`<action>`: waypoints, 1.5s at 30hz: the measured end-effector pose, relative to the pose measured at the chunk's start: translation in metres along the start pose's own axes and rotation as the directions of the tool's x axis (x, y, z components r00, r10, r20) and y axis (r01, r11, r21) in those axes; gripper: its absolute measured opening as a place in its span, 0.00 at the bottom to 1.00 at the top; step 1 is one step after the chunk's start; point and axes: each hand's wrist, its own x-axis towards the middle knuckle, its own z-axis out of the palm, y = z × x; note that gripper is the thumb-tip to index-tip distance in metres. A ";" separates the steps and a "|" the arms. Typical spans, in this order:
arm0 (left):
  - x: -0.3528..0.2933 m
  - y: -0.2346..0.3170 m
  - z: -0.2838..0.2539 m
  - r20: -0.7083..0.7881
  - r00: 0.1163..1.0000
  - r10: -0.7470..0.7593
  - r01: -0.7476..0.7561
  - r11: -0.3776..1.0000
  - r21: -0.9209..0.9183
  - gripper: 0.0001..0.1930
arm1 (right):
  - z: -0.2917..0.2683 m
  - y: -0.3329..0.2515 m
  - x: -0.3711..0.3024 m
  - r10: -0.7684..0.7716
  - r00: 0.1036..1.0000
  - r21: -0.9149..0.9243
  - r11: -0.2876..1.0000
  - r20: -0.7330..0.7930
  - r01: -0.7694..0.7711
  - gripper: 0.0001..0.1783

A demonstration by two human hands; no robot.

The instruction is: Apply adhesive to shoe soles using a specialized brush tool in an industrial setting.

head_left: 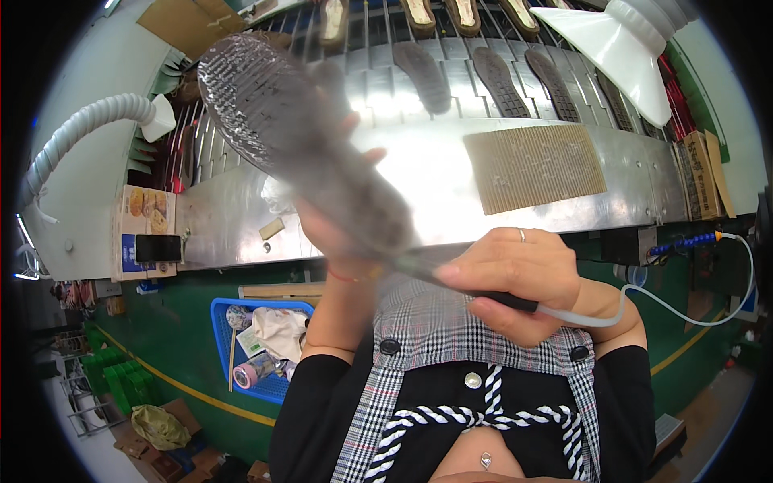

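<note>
A dark shoe sole (274, 113) is raised over the bench, its ribbed toe end at the upper left glistening as if wet. My left hand (318, 229) is closed around it from below, with fingertips showing along its right edge. In my right hand (515, 282), pinched between thumb and fingers, is a glue brush (503, 299) with a black handle. A pale tube (592, 320) runs from the handle's rear end. The brush's blurred tip is at the sole's near end; whether it touches cannot be made out.
A metal bench (225, 217) carries a ribbed cardboard sheet (535, 167). Behind it, a slatted conveyor holds several soles (499, 80) and shoe uppers (463, 16). White hoods hang at left (161, 119) and right (620, 48). A blue basket (221, 338) stands below left.
</note>
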 end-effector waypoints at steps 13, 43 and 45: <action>0.000 0.025 -0.017 -0.370 0.892 0.260 -0.126 0.929 0.349 0.30 | -0.003 -0.001 -0.006 0.063 0.993 0.061 0.996 0.102 -0.070 0.17; 0.008 -0.010 0.027 -0.711 0.651 -0.265 0.229 0.962 -0.149 0.33 | -0.061 0.000 0.009 0.071 0.919 0.071 0.992 0.389 -0.107 0.12; 0.006 -0.009 0.028 -0.744 0.597 -0.299 0.253 0.951 -0.179 0.33 | -0.060 0.001 0.011 0.122 0.939 -0.024 0.992 0.320 -0.121 0.11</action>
